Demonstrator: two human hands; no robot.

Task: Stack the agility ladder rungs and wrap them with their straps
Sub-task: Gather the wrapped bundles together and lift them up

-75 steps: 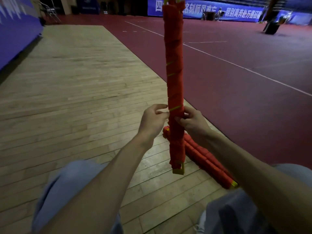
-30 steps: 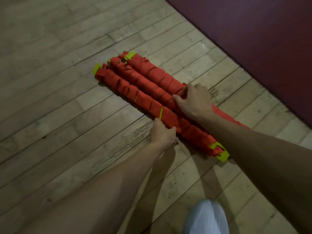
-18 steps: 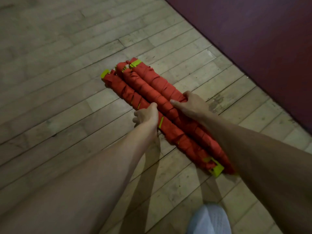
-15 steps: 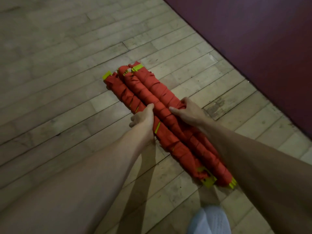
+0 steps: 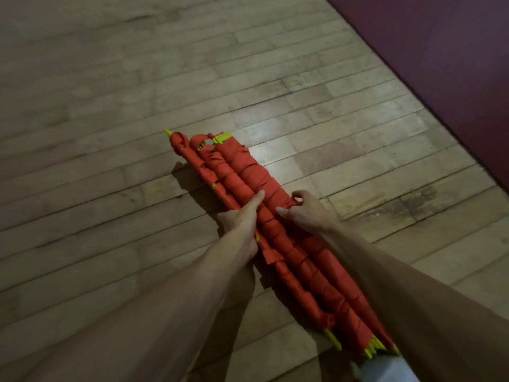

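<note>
Three bundles of agility ladder rungs, each wound in red strap with yellow rung ends showing, lie pressed side by side along the wooden floor. They are a thin left bundle (image 5: 289, 277), a middle bundle (image 5: 234, 180) and a thicker right bundle (image 5: 253, 172). My left hand (image 5: 242, 216) grips them from the left, thumb laid over the top. My right hand (image 5: 303, 210) clasps the right bundle from the other side. Yellow tips (image 5: 371, 348) stick out at the near end. I cannot tell whether the near end is off the floor.
Pale wooden planks (image 5: 110, 188) cover the floor around the bundles. A dark red court surface (image 5: 454, 64) starts at the upper right. A bit of light cloth on my leg (image 5: 385, 368) shows at the bottom edge, just past the near ends.
One bundle was held upright, then laid beside the two on the floor. My hands have since squeezed all three together and turned them more lengthwise towards me.
</note>
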